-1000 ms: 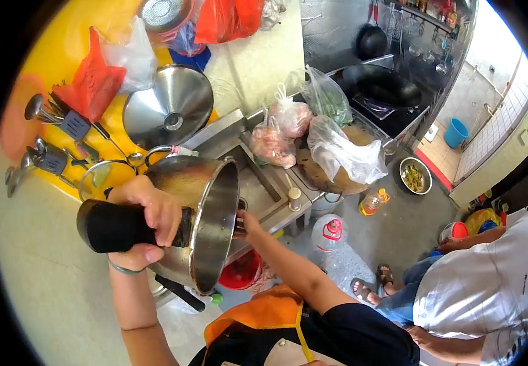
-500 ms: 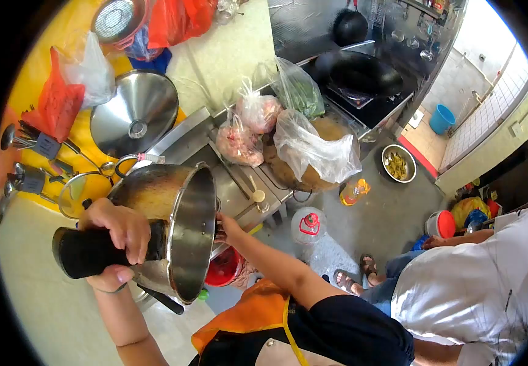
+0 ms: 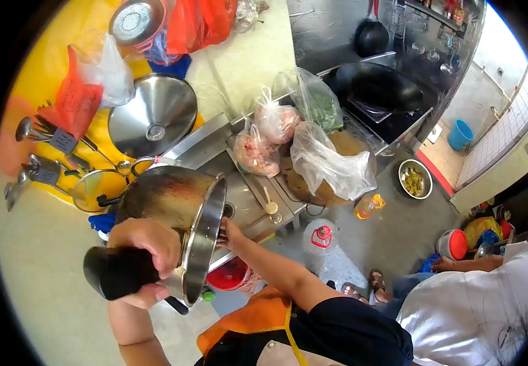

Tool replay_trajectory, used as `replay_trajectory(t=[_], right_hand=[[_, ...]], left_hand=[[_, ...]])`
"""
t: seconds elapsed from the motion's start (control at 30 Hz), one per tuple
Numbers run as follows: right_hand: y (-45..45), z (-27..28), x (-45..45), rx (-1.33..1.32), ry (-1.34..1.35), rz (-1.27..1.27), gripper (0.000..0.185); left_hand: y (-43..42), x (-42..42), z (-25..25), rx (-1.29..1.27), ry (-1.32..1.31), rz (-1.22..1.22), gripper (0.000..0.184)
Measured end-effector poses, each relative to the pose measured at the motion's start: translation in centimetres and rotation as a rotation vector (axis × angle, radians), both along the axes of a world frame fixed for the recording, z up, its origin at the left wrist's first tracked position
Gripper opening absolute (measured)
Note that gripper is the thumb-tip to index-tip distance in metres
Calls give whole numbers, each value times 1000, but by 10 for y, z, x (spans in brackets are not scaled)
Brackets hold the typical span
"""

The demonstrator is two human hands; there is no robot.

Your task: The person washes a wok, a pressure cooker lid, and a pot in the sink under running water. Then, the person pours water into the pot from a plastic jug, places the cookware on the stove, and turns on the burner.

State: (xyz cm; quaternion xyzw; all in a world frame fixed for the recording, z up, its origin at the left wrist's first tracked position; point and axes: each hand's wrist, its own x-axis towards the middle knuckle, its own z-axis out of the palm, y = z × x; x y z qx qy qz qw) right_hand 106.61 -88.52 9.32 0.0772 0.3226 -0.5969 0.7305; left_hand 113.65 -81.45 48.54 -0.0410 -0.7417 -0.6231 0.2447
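Note:
A stained metal pot [image 3: 161, 189] with a long black handle [image 3: 117, 272] is tilted on its side by the sink [image 3: 215, 168], its mouth turned to the right. My left hand [image 3: 148, 250] is closed around that handle. My right hand [image 3: 229, 235] is at the far side of the pot's rim, fingers bent against it and partly hidden. A second, thinner black handle end [image 3: 177, 306] shows below the rim. The pot's inside is seen only edge-on, so its contents cannot be told.
Bags of meat [image 3: 256, 152], a clear plastic bag [image 3: 331, 161] and a wok [image 3: 380, 88] line the counter and stove. A cone-shaped steel lid [image 3: 154, 107] and ladles [image 3: 26, 129] are left. A water jug [image 3: 321, 236] and a bowl [image 3: 415, 179] stand on the floor; a person [image 3: 477, 305] is right.
The whole scene sits farther right in the view as my head has turned slightly. The pot and my left hand are a little lower. Both hands stay at the pot.

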Motion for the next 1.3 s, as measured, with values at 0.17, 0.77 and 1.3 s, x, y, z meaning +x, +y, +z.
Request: replay_trajectory(t=[0.17, 0.77, 1.3], right_hand=[[-12, 15, 7, -69, 19, -79, 33], [-42, -27, 26, -142, -168, -185, 43], [-33, -44, 16, -240, -91, -132, 45]], left_hand=[[6, 5, 10, -276, -98, -155, 26], [34, -9, 24, -504, -330, -562, 15], [35, -13, 29, -489, -295, -526, 12]])
